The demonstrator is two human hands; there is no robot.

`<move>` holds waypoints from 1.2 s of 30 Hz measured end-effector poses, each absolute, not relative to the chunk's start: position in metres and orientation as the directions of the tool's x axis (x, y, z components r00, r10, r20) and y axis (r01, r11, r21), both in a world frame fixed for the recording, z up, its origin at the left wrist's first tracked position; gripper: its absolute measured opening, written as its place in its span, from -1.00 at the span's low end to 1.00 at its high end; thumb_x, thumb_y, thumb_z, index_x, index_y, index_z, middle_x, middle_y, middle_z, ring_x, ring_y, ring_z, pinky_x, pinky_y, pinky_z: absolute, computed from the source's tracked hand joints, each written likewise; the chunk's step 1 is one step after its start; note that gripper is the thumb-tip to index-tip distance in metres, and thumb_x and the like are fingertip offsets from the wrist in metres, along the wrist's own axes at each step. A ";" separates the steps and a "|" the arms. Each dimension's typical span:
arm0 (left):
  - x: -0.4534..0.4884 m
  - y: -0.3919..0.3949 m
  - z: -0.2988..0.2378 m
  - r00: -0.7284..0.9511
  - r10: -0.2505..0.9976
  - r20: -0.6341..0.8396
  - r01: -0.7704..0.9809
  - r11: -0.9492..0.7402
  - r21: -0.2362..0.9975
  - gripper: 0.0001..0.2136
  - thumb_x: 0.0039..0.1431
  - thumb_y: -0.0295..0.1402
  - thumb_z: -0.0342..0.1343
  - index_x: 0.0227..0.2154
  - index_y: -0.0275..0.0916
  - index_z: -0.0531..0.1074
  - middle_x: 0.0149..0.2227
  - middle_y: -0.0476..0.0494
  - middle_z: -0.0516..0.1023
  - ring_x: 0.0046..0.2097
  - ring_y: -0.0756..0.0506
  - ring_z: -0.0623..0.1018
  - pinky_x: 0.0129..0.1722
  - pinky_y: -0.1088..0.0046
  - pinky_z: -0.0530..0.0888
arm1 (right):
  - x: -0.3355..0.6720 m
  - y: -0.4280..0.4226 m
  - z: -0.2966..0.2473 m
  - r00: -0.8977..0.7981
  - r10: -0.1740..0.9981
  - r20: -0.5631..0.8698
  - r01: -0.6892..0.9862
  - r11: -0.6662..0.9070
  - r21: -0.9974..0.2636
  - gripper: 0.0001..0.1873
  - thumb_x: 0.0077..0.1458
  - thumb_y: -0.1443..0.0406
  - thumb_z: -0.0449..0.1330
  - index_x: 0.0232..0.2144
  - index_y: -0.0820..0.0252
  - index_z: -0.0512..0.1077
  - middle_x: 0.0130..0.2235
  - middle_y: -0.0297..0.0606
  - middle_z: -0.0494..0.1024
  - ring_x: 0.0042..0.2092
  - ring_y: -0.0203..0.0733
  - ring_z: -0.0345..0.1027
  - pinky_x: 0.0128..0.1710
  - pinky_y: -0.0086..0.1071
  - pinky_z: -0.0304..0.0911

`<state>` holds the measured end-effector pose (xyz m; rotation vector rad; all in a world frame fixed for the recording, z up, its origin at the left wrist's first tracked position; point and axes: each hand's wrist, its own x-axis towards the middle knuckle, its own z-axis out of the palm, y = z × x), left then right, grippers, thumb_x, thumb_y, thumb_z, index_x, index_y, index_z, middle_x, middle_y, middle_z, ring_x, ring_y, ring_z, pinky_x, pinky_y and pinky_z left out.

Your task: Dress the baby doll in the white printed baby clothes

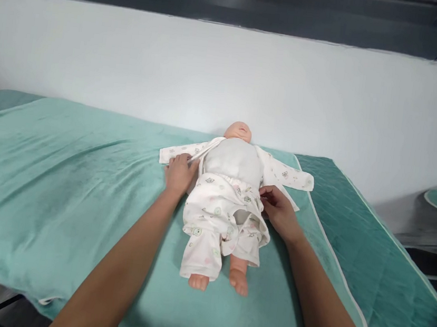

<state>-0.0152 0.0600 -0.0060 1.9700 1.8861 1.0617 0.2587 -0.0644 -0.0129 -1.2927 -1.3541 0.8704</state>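
Observation:
A baby doll [234,157] lies on its back, head toward the wall and bare feet toward me. It wears a white printed long-sleeved top [288,176], spread apart at the front over a pale grey torso, and matching printed pants [213,205] with an opening at the crotch. My left hand [180,175] is beside the torso, its fingers closed on the edge of the top below the sleeve. At the other hip, my right hand [279,208] has thumb and fingers pinched at the side of the pants' waist; its fingertips are partly hidden.
A light green sheet [59,192] covers the bed beneath the doll, with loose wrinkles on the left. Darker green quilted bedding [374,257] shows along the right. Behind stands a white wall [135,63] under a dark window frame [238,1].

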 end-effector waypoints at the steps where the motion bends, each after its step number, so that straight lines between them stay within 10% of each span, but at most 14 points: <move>1: -0.018 0.062 -0.005 -0.082 0.941 0.327 0.801 -0.133 0.583 -0.73 0.22 -0.12 0.06 -0.16 -0.17 0.44 -0.01 -0.39 0.53 0.12 -0.43 0.36 0.07 -0.01 0.22 | 0.261 -0.062 -0.015 0.202 0.949 0.243 0.305 0.175 -0.936 -0.80 0.10 0.13 0.21 -0.29 0.11 0.40 -0.35 -0.33 0.46 -0.39 -0.25 0.27 -0.36 -0.33 0.22; 6: -0.044 0.063 0.000 -0.243 0.922 0.301 0.761 -0.011 0.649 -0.81 0.24 -0.20 0.02 -0.21 -0.15 0.44 -0.21 -0.27 0.58 -0.10 -0.30 0.51 -0.12 0.22 0.30 | 0.283 -0.052 -0.027 0.445 0.776 0.447 0.721 -0.013 -0.693 -0.66 0.07 0.10 0.21 -0.18 0.20 0.44 -0.12 -0.01 0.52 -0.07 0.06 0.33 -0.07 -0.08 0.21; 11: -0.058 0.050 0.002 -0.374 0.890 0.261 0.798 0.166 0.579 -0.76 0.20 -0.34 0.03 -0.07 -0.14 0.41 -0.13 -0.28 0.55 -0.07 -0.31 0.50 -0.17 0.23 0.35 | 0.296 -0.058 -0.023 0.501 0.812 0.299 0.783 -0.278 -0.557 -0.64 0.14 0.13 0.11 -0.09 0.18 0.46 -0.11 -0.03 0.54 -0.12 0.07 0.37 -0.17 -0.15 0.19; 16: -0.030 0.032 0.006 -0.136 0.835 0.533 0.865 -0.163 0.475 -0.68 0.13 -0.53 0.00 -0.06 -0.20 0.44 0.00 -0.30 0.45 0.09 -0.30 0.40 0.04 0.14 0.33 | 0.303 -0.071 -0.011 0.573 0.731 0.370 0.786 -0.361 -0.502 -0.64 0.06 0.30 0.09 -0.07 0.11 0.47 -0.13 -0.12 0.51 -0.14 0.04 0.37 -0.20 -0.17 0.20; 21: -0.011 0.018 0.016 0.162 0.907 0.388 0.361 -0.421 0.832 -0.84 0.22 -0.22 0.11 -0.27 -0.17 0.49 -0.27 -0.06 0.51 -0.21 -0.08 0.49 -0.16 0.38 0.41 | 0.281 -0.075 -0.006 0.379 0.737 0.559 0.777 0.076 -0.625 -0.82 0.16 0.29 0.13 -0.17 0.14 0.45 -0.17 -0.17 0.48 -0.10 -0.03 0.34 -0.06 -0.15 0.25; 25: -0.009 0.011 0.026 0.359 0.842 0.403 0.325 -0.517 0.792 -0.82 0.12 -0.20 0.24 -0.27 -0.16 0.51 -0.15 -0.10 0.45 -0.06 -0.11 0.45 -0.09 0.38 0.39 | 0.249 -0.074 0.002 0.087 0.872 0.481 0.564 0.355 -0.745 -0.86 0.22 0.18 0.20 -0.20 0.08 0.41 -0.21 -0.27 0.47 -0.17 -0.15 0.34 -0.13 -0.25 0.27; 31: 0.002 0.001 0.035 0.466 0.813 0.348 0.411 -0.548 0.729 -0.77 0.13 -0.15 0.23 -0.19 -0.11 0.48 -0.01 -0.12 0.35 0.10 -0.17 0.33 0.00 0.32 0.35 | 0.240 -0.067 0.017 -0.151 0.789 0.596 0.623 0.544 -0.562 -0.85 0.19 0.22 0.27 -0.33 0.10 0.35 -0.20 -0.27 0.45 -0.10 -0.13 0.30 -0.06 -0.23 0.21; 36: 0.008 0.010 0.042 0.490 0.794 0.360 0.366 -0.562 0.742 -0.81 0.18 -0.25 0.17 -0.40 -0.20 0.29 -0.20 -0.04 0.41 -0.16 -0.06 0.38 -0.16 0.40 0.32 | 0.234 -0.047 0.038 -0.086 0.843 0.531 0.712 0.425 -0.559 -0.88 0.25 0.24 0.16 -0.35 0.09 0.31 -0.42 -0.39 0.38 -0.37 -0.25 0.21 -0.35 -0.34 0.11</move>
